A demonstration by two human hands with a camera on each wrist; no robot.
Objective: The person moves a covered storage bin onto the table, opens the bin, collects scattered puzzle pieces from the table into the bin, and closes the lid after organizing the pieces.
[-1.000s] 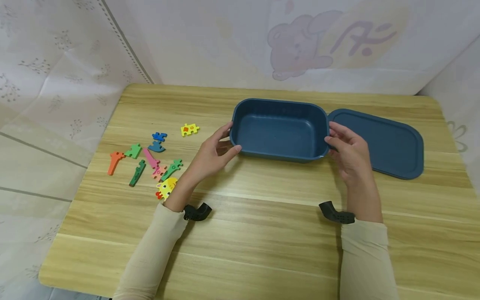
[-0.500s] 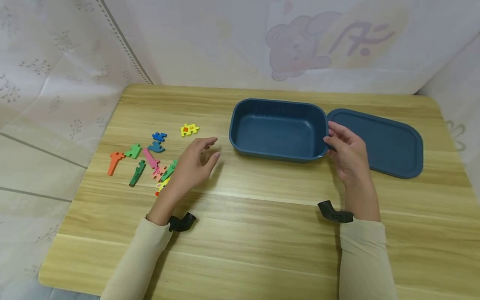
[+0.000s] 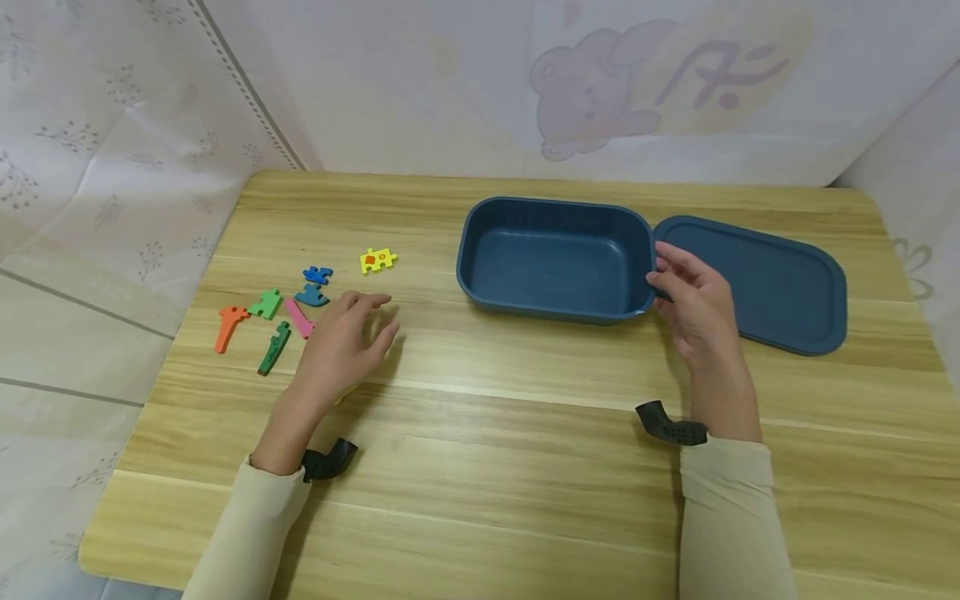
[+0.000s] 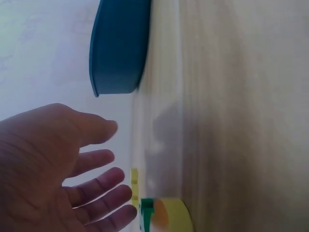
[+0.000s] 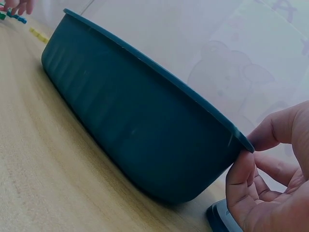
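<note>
A dark blue plastic box stands uncovered on the table. My right hand pinches the rim at its right end, thumb and fingers on either side, as the right wrist view shows. To the left, my left hand hovers over foam puzzle pieces with its fingers relaxed and holding nothing. Around it lie a pink piece, a dark green piece, a light green piece, an orange piece and two blue pieces. Other pieces are mostly hidden under this hand; a yellow one shows in the left wrist view.
The box's matching blue lid lies flat on the right, close against the box's end. A yellow puzzle piece with orange marks sits apart, between the other pieces and the box. A patterned curtain hangs behind the wooden table.
My left hand has let go of the box's left end and moved left and toward me, over the puzzle pieces. The right hand keeps its hold on the rim.
</note>
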